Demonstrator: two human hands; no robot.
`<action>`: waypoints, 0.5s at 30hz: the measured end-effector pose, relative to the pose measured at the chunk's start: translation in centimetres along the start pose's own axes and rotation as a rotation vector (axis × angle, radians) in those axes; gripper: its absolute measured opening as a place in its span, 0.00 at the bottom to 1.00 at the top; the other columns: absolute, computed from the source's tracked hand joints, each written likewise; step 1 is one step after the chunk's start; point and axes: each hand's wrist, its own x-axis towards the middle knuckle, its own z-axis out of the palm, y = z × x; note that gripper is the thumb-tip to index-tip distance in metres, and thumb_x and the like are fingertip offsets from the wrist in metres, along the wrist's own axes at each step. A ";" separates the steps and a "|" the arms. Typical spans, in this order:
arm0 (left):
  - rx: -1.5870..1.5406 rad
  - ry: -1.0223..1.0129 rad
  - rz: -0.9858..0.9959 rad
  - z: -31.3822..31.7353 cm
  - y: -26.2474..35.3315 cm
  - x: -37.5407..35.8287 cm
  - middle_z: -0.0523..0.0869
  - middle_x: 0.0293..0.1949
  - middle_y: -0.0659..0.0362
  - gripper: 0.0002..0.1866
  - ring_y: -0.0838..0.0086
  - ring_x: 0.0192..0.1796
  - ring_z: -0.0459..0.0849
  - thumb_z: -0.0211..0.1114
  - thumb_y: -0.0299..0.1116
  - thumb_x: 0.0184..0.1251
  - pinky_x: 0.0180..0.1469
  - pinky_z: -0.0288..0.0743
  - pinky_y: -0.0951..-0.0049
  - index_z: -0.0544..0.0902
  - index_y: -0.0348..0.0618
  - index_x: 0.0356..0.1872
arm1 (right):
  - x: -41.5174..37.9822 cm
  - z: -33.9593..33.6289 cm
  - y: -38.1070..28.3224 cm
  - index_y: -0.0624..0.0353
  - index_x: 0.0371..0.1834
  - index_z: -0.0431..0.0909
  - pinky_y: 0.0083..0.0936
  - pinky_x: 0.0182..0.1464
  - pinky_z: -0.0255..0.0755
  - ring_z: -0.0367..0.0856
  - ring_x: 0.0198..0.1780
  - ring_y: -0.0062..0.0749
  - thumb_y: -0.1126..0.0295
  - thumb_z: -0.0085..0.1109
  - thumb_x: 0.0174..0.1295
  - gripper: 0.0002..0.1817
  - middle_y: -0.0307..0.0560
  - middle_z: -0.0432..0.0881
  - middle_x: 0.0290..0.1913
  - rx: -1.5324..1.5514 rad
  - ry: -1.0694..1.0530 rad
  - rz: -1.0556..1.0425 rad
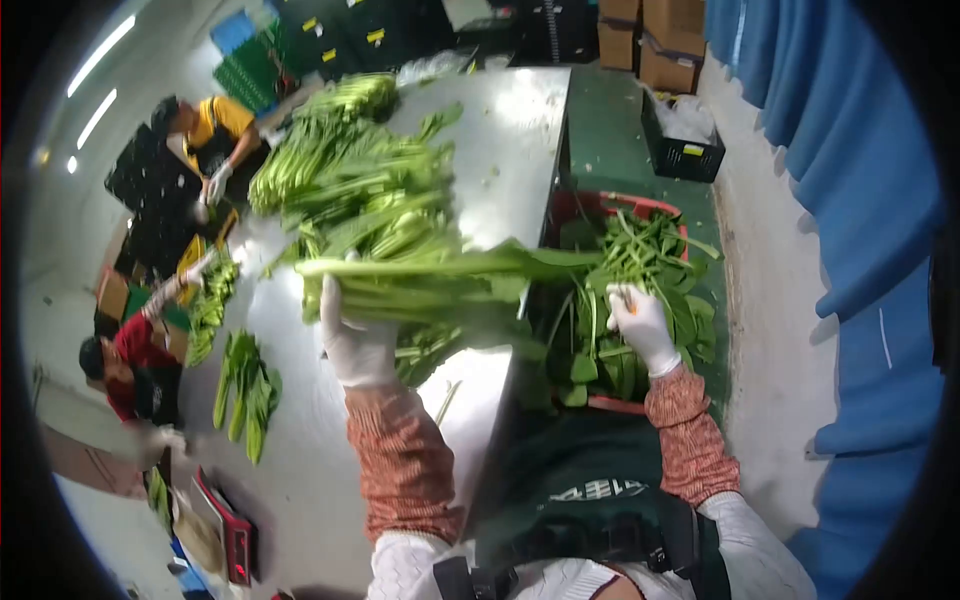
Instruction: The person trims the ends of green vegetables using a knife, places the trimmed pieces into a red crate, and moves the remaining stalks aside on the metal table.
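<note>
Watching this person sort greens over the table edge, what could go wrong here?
The left hand holds a long bunch of greens near one end, so the leafy end juts past the table edge and may sag or snap. The right hand pulls at leaves over the red crate; loose stalks could miss it and land on the floor. The pile of greens behind is big and may slide.

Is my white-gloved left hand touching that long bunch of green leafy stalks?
Touching: the head view shows the left hand wrapped around the bunch of green leafy stalks.
</note>
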 end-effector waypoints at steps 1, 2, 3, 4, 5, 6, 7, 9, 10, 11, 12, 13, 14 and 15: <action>-0.020 0.055 0.026 -0.6 0.3 0.2 0.80 0.59 0.54 0.23 0.61 0.64 0.76 0.66 0.37 0.70 0.70 0.65 0.49 0.74 0.40 0.62 | 0.2 0.2 0.6 0.68 0.51 0.80 0.20 0.31 0.73 0.80 0.25 0.20 0.69 0.56 0.70 0.14 0.43 0.83 0.26 0.004 0.001 -0.024; -0.136 0.081 -0.006 -1.3 0.7 0.0 0.80 0.61 0.50 0.20 0.57 0.68 0.73 0.66 0.33 0.69 0.75 0.57 0.43 0.78 0.40 0.60 | 0.3 0.7 1.2 0.68 0.51 0.80 0.20 0.31 0.73 0.80 0.25 0.19 0.69 0.56 0.70 0.14 0.43 0.84 0.27 0.014 0.004 -0.054; -0.132 0.062 0.040 -1.2 0.9 -0.9 0.80 0.61 0.50 0.22 0.56 0.68 0.73 0.67 0.32 0.67 0.76 0.55 0.41 0.77 0.40 0.61 | 0.4 1.3 1.2 0.68 0.51 0.80 0.19 0.31 0.73 0.80 0.25 0.20 0.69 0.56 0.70 0.14 0.43 0.84 0.27 -0.013 -0.030 -0.042; -0.126 0.031 0.077 -0.8 1.0 -1.4 0.80 0.61 0.50 0.23 0.56 0.68 0.73 0.68 0.31 0.66 0.76 0.54 0.39 0.76 0.40 0.61 | 0.4 1.7 1.2 0.68 0.51 0.80 0.19 0.31 0.73 0.80 0.25 0.20 0.69 0.56 0.70 0.14 0.43 0.84 0.27 -0.035 -0.052 -0.033; -0.093 0.009 0.126 -1.3 1.7 -1.9 0.80 0.61 0.50 0.24 0.57 0.68 0.74 0.68 0.30 0.65 0.77 0.53 0.40 0.76 0.39 0.62 | 0.5 2.0 1.0 0.68 0.51 0.80 0.19 0.31 0.73 0.80 0.25 0.20 0.69 0.56 0.70 0.14 0.43 0.84 0.27 -0.057 -0.065 -0.022; -0.061 -0.014 0.169 -2.3 3.0 -2.8 0.80 0.60 0.50 0.25 0.57 0.67 0.74 0.68 0.30 0.64 0.78 0.52 0.41 0.75 0.38 0.62 | 0.6 2.4 0.2 0.68 0.51 0.80 0.21 0.32 0.75 0.83 0.26 0.22 0.69 0.56 0.70 0.14 0.44 0.84 0.27 -0.075 -0.141 0.016; -0.024 -0.051 0.197 -5.2 5.3 -3.2 0.80 0.60 0.48 0.24 0.60 0.66 0.76 0.66 0.29 0.65 0.78 0.54 0.42 0.74 0.37 0.61 | 0.9 3.2 0.2 0.67 0.51 0.81 0.22 0.32 0.75 0.83 0.27 0.23 0.69 0.57 0.69 0.14 0.45 0.84 0.27 -0.073 -0.156 -0.027; 0.099 -0.133 0.344 -5.5 7.8 -5.5 0.78 0.46 0.55 0.15 0.66 0.51 0.78 0.64 0.27 0.66 0.67 0.68 0.55 0.75 0.38 0.52 | 1.4 5.0 -0.8 0.67 0.53 0.80 0.21 0.33 0.74 0.82 0.28 0.21 0.70 0.57 0.69 0.14 0.43 0.84 0.28 -0.084 -0.211 -0.083; 0.100 -0.108 0.354 -5.0 8.9 -6.9 0.72 0.41 0.60 0.13 0.70 0.45 0.73 0.63 0.26 0.66 0.60 0.69 0.62 0.73 0.40 0.50 | 1.8 6.0 -1.8 0.68 0.54 0.79 0.18 0.34 0.73 0.80 0.28 0.19 0.72 0.57 0.69 0.15 0.41 0.83 0.30 -0.094 -0.252 -0.098; 0.179 -0.169 0.351 -5.2 9.9 -8.0 0.69 0.42 0.62 0.14 0.72 0.45 0.69 0.60 0.27 0.69 0.58 0.67 0.66 0.71 0.40 0.53 | 2.5 7.2 -2.0 0.68 0.53 0.79 0.19 0.35 0.73 0.81 0.29 0.18 0.73 0.58 0.67 0.14 0.42 0.84 0.31 -0.143 -0.291 -0.098; 0.333 -0.157 0.392 -5.3 10.9 -9.1 0.67 0.42 0.62 0.15 0.73 0.45 0.68 0.58 0.29 0.71 0.57 0.65 0.67 0.69 0.39 0.55 | 3.5 8.6 -1.7 0.66 0.51 0.80 0.21 0.36 0.75 0.83 0.29 0.22 0.71 0.58 0.68 0.13 0.46 0.85 0.31 -0.162 -0.309 -0.138; 0.390 -0.099 0.416 -5.1 11.4 -10.4 0.68 0.40 0.62 0.15 0.74 0.42 0.69 0.58 0.29 0.70 0.54 0.67 0.67 0.70 0.39 0.55 | 4.4 10.1 -1.5 0.65 0.49 0.81 0.24 0.37 0.76 0.84 0.30 0.29 0.69 0.58 0.67 0.13 0.49 0.85 0.31 -0.241 -0.298 -0.219; 0.447 -0.042 0.441 -5.2 11.8 -11.4 0.68 0.38 0.62 0.15 0.74 0.39 0.69 0.58 0.30 0.70 0.51 0.68 0.68 0.70 0.39 0.55 | 5.2 11.5 -1.4 0.63 0.47 0.82 0.27 0.38 0.76 0.86 0.31 0.36 0.67 0.58 0.66 0.12 0.53 0.86 0.32 -0.319 -0.287 -0.303; 0.520 -0.020 0.450 -5.6 12.1 -12.1 0.70 0.36 0.62 0.15 0.74 0.38 0.70 0.59 0.29 0.70 0.48 0.69 0.69 0.71 0.39 0.54 | 5.9 13.0 -1.6 0.62 0.46 0.83 0.30 0.39 0.77 0.86 0.33 0.40 0.66 0.58 0.66 0.12 0.54 0.85 0.32 -0.350 -0.294 -0.318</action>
